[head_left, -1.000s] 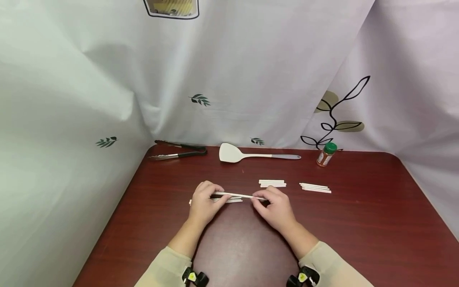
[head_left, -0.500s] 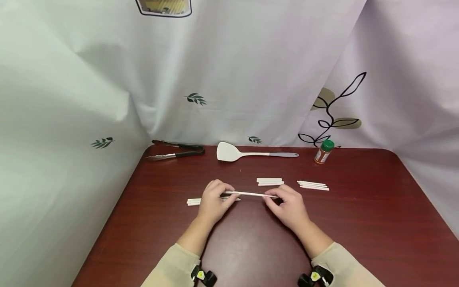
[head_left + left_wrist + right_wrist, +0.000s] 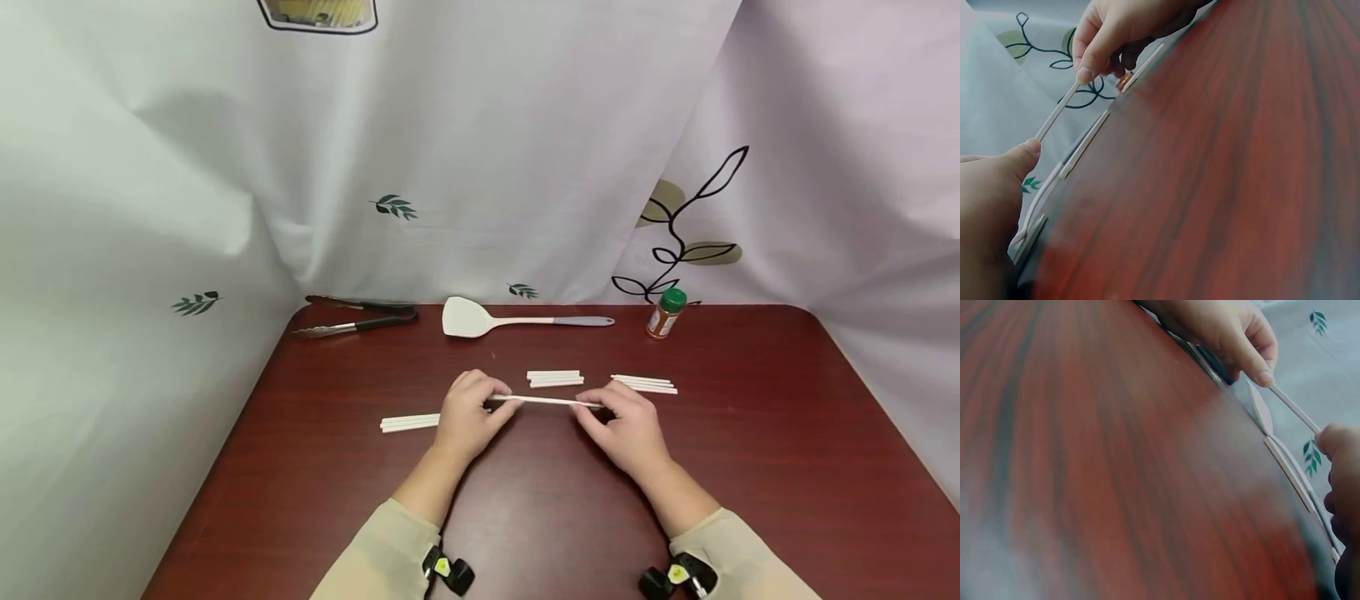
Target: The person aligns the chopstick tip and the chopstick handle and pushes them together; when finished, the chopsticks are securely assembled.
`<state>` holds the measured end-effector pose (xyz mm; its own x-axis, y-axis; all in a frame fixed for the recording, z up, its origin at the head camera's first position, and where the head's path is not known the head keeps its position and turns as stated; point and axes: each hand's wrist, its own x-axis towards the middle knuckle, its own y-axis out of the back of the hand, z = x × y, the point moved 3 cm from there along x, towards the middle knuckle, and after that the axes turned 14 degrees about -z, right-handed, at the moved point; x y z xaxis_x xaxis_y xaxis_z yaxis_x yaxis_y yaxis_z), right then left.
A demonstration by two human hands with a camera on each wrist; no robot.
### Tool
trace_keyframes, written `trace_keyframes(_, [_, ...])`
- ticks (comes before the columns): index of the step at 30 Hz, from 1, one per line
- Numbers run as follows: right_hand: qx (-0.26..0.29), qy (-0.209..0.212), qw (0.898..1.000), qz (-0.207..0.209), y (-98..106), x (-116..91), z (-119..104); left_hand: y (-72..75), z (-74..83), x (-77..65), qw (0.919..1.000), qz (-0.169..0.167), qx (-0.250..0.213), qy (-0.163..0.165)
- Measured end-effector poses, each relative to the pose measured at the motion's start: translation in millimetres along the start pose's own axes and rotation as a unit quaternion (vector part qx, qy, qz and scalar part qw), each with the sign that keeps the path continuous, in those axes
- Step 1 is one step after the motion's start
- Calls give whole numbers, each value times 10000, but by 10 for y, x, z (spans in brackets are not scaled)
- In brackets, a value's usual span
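Left hand [image 3: 468, 417], right hand [image 3: 626, 425] pinching white stick [image 3: 546, 400], raised above surface [image 3: 543, 517] between them. Left stick group [image 3: 408, 422] partly behind left hand; middle group [image 3: 555, 378], right group [image 3: 645, 384] farther back. Far edge: tongs [image 3: 356, 326], spatula [image 3: 467, 318], green-capped jar [image 3: 664, 315].

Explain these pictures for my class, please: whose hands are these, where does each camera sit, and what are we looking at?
There is no machine: these are one person's two bare hands. The wide picture comes from a camera worn on the head; the two tilted ones come from cameras worn on each wrist. The left hand and right hand pinch at least one thin white stick, stretched between them. On the dark red table lie three groups of white sticks, the leftmost partly hidden by the left hand. Along the back are tongs, a spatula and a green-capped jar.
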<state>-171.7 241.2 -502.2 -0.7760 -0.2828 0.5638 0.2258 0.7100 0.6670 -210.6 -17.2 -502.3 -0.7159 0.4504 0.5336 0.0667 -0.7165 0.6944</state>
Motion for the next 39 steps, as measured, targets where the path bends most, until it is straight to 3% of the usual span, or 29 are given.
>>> trace_keyframes(21, [-262, -345, 9988, 221, 465, -254, 364, -504, 310, 325, 9992, -313, 159, -214])
trace_keyframes(30, [-8, -418, 9991, 15, 488, -270, 403, -547, 366, 370, 9979, -553, 184, -284])
trace_keyframes(39, [134, -151, 9989, -419, 417, -248, 383, -568, 367, 374, 9900, -1270, 334, -525])
